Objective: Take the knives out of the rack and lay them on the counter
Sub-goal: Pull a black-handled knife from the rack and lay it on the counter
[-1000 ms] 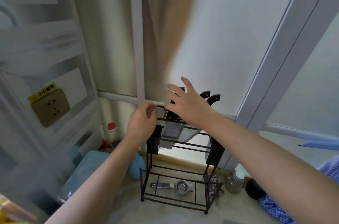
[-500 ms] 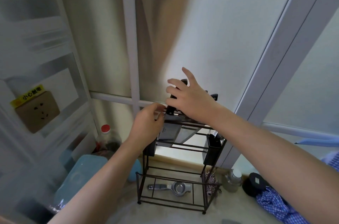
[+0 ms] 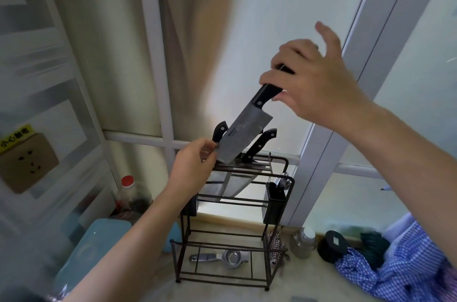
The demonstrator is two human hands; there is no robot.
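A dark wire rack (image 3: 284, 175) stands on the beige counter (image 3: 304, 284) by the window. My right hand (image 3: 319, 86) grips the black handle of a wide cleaver (image 3: 241, 138), which is lifted almost clear of the rack, blade tilted down to the left. My left hand (image 3: 193, 168) pinches the rack's top rail at its left corner, touching the cleaver's lower edge. Two more black-handled knives (image 3: 259, 143) stay slotted in the rack top, one handle (image 3: 218, 131) showing behind the cleaver, their blades hanging below.
A metal squeezer (image 3: 222, 257) lies on the rack's bottom shelf. A red-capped bottle (image 3: 128, 192) and a blue container (image 3: 91, 252) stand to the left. A steel flask (image 3: 304, 242), a black round thing and blue checked cloth (image 3: 395, 269) lie to the right. A wall socket (image 3: 27, 163) sits far left.
My right hand has pulled the cleaver up and to the right out of the rack slot. My left hand has stayed on the rack's top left corner.
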